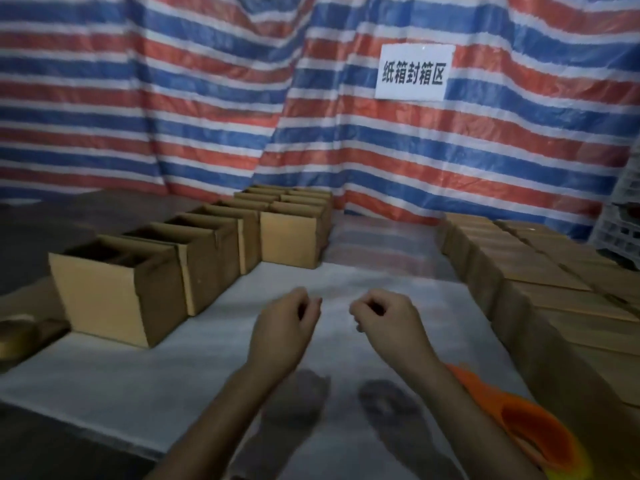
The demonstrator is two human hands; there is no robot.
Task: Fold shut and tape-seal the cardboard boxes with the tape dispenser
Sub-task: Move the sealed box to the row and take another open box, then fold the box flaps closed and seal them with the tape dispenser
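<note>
White sheeting (pixel 173 375) lay beneath both hands, which were held side by side above it, well apart from every box. The left hand (pixel 284 327) was extended forward with the back of the hand uppermost; its fingers (pixel 304 306) were loosely curled and held nothing. The right hand (pixel 384 323) was in a matching pose, fingers loosely curled inward, also holding nothing. Shadows of both hands fell on the sheeting below the wrists. The orange tape dispenser (pixel 519 420) lay at the lower right, just beside and partly hidden by the right forearm; neither hand was touching it. To the left, a row of open boxes (pixel 114 289) ran away from the viewer, flaps upright and touching one another, with a further cluster at the far end. To the right, a block of closed boxes (pixel 554 289) stood packed together with flaps down; whether they were taped could not be determined. A brown object (pixel 20 336) at the left edge was too dark to identify. A striped red, white and blue tarpaulin (pixel 173 98) formed the backdrop, bearing a white paper sign (pixel 414 71).
</note>
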